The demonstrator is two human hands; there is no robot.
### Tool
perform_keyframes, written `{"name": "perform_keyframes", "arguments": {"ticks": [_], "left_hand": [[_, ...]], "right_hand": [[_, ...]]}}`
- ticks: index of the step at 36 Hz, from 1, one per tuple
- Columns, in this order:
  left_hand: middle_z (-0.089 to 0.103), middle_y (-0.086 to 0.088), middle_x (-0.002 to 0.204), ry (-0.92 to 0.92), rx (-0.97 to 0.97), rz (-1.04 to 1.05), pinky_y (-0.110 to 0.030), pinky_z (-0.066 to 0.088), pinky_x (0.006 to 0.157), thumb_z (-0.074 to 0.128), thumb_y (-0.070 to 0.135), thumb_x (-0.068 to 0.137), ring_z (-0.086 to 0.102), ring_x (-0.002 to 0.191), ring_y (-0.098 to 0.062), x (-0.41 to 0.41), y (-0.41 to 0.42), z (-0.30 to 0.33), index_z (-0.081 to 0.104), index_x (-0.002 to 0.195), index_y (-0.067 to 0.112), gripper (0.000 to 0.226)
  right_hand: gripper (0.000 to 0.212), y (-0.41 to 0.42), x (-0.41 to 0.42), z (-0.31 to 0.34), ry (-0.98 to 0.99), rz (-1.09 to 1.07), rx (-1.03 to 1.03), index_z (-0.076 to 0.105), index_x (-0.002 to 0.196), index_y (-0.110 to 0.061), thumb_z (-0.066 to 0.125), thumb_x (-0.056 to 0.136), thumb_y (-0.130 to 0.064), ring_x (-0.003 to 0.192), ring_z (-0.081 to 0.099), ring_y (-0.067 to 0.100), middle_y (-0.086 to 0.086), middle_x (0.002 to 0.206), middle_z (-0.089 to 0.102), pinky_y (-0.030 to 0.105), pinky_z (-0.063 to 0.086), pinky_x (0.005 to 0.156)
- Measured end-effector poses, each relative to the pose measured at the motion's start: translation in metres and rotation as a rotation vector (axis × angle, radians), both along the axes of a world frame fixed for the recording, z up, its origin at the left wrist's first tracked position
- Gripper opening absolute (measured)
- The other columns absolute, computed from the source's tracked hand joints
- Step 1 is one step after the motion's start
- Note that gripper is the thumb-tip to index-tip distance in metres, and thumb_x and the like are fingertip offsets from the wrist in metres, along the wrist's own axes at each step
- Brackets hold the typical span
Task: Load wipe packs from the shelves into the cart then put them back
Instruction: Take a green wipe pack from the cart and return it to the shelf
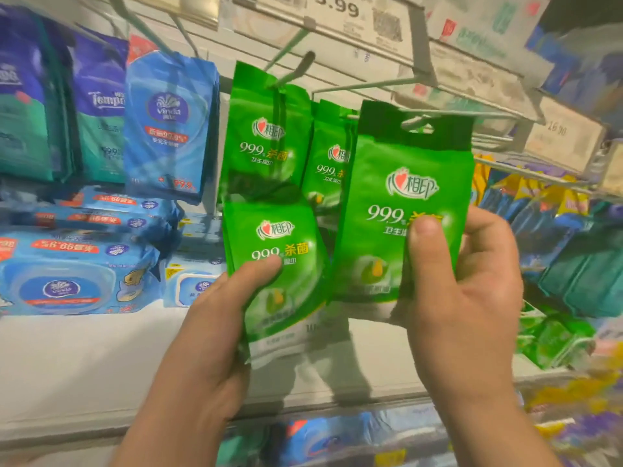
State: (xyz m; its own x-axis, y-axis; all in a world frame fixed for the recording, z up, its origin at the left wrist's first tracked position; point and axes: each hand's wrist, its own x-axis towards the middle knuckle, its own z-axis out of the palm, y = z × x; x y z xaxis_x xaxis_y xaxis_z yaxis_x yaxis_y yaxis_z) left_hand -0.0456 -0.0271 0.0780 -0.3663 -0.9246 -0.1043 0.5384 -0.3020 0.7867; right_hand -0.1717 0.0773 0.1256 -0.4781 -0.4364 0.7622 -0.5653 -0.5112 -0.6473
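My left hand (pixel 215 335) grips a stack of green wipe packs (pixel 283 274) by its lower left, thumb on the front. My right hand (pixel 462 298) holds one more green wipe pack (pixel 401 203) upright, thumb pressed on its face, its hanging hole level with a metal peg (pixel 438 112). Behind them, green packs (pixel 263 136) hang from a peg (pixel 296 70), and another green pack (pixel 328 156) hangs further back. No cart is in view.
Blue Vinda packs (pixel 168 126) and purple-teal Tempo packs (pixel 97 112) hang at left. Blue boxed wipes (pixel 74 274) lie on the white shelf (pixel 101 362). Price tags (pixel 337 11) line the rail above. Colourful packs (pixel 553 224) fill the right side.
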Motion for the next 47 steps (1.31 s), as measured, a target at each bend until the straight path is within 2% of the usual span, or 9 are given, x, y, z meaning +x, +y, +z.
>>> {"name": "perform_keyframes", "arguments": {"ticks": [6, 12, 15, 17, 19, 22, 31, 43, 47], "left_hand": [[0.077, -0.009, 0.071, 0.106, -0.047, -0.025, -0.025, 0.055, 0.045, 0.068, 0.015, 0.064, 0.074, 0.056, -0.020, 0.001, 0.009, 0.000, 0.077, 0.078, 0.008, 0.018], [0.078, -0.013, 0.105, 0.031, -0.031, 0.073, -0.048, 0.051, 0.100, 0.091, 0.039, 0.033, 0.074, 0.099, -0.032, 0.003, 0.000, -0.005, 0.082, 0.100, 0.018, 0.071], [0.076, -0.018, 0.109, 0.037, -0.075, -0.001, -0.043, 0.051, 0.093, 0.096, 0.028, 0.047, 0.075, 0.094, -0.026, 0.008, 0.014, 0.010, 0.074, 0.112, 0.007, 0.072], [0.062, -0.029, 0.133, 0.165, -0.017, 0.000, -0.038, 0.047, 0.099, 0.073, 0.010, 0.091, 0.065, 0.119, -0.032, 0.017, 0.023, 0.015, 0.057, 0.109, -0.024, 0.042], [0.075, -0.024, 0.101, 0.098, -0.073, 0.003, -0.027, 0.059, 0.067, 0.052, -0.004, 0.095, 0.076, 0.090, -0.023, 0.009, 0.027, 0.021, 0.060, 0.096, -0.017, 0.015], [0.071, 0.007, 0.055, 0.165, -0.088, 0.150, -0.014, 0.048, 0.039, 0.057, 0.003, 0.089, 0.067, 0.046, -0.003, 0.004, 0.032, 0.021, 0.065, 0.089, 0.008, 0.010], [0.078, -0.005, 0.073, 0.154, -0.052, 0.234, -0.023, 0.053, 0.043, 0.072, 0.015, 0.076, 0.073, 0.056, -0.016, 0.022, 0.025, 0.022, 0.076, 0.097, 0.010, 0.022], [0.076, -0.006, 0.069, 0.145, -0.017, 0.193, -0.024, 0.053, 0.041, 0.070, 0.013, 0.085, 0.072, 0.052, -0.018, 0.029, 0.031, 0.022, 0.075, 0.092, 0.011, 0.009], [0.077, -0.005, 0.070, 0.148, -0.054, 0.159, -0.025, 0.055, 0.043, 0.074, 0.018, 0.069, 0.073, 0.055, -0.017, 0.029, 0.031, 0.019, 0.075, 0.095, 0.012, 0.027]], "right_hand": [[0.036, -0.005, -0.011, 0.003, -0.030, -0.018, 0.032, 0.058, 0.104, -0.023, 0.064, 0.083, -0.052, 0.081, 0.068, 0.034, -0.002, 0.090, 0.070, 0.063, 0.055, 0.064], [0.031, -0.002, -0.020, 0.009, -0.001, 0.036, 0.024, 0.060, 0.102, -0.025, 0.065, 0.083, -0.049, 0.079, 0.070, 0.034, -0.006, 0.088, 0.072, 0.066, 0.056, 0.065], [0.029, -0.006, -0.026, 0.012, 0.032, 0.030, 0.033, 0.060, 0.101, -0.022, 0.066, 0.087, -0.047, 0.080, 0.066, 0.033, -0.007, 0.085, 0.069, 0.059, 0.057, 0.072], [0.017, -0.013, -0.034, 0.011, 0.019, 0.045, 0.059, 0.059, 0.095, -0.021, 0.068, 0.094, -0.035, 0.070, 0.064, 0.007, -0.018, 0.076, 0.069, 0.034, 0.058, 0.071], [0.015, -0.019, -0.041, 0.008, -0.003, 0.043, 0.114, 0.055, 0.087, -0.026, 0.065, 0.098, -0.026, 0.063, 0.058, -0.010, -0.032, 0.068, 0.065, 0.011, 0.047, 0.064], [0.011, -0.022, -0.042, 0.002, -0.015, 0.076, 0.156, 0.059, 0.091, -0.027, 0.064, 0.095, -0.036, 0.067, 0.058, -0.008, -0.028, 0.074, 0.067, 0.020, 0.047, 0.066], [0.042, -0.044, -0.039, -0.012, -0.120, 0.130, 0.188, 0.054, 0.077, -0.020, 0.067, 0.086, -0.058, 0.067, 0.039, 0.019, 0.006, 0.074, 0.043, 0.035, 0.040, 0.054], [0.024, -0.101, -0.033, 0.003, -0.210, -0.035, 0.274, 0.061, 0.098, -0.013, 0.068, 0.095, -0.036, 0.046, 0.053, -0.001, -0.001, 0.079, 0.058, 0.015, 0.042, 0.037], [0.030, -0.099, -0.034, -0.008, -0.267, 0.002, 0.373, 0.063, 0.108, -0.010, 0.065, 0.097, -0.038, 0.047, 0.059, -0.001, -0.002, 0.084, 0.063, 0.026, 0.057, 0.059]]}}
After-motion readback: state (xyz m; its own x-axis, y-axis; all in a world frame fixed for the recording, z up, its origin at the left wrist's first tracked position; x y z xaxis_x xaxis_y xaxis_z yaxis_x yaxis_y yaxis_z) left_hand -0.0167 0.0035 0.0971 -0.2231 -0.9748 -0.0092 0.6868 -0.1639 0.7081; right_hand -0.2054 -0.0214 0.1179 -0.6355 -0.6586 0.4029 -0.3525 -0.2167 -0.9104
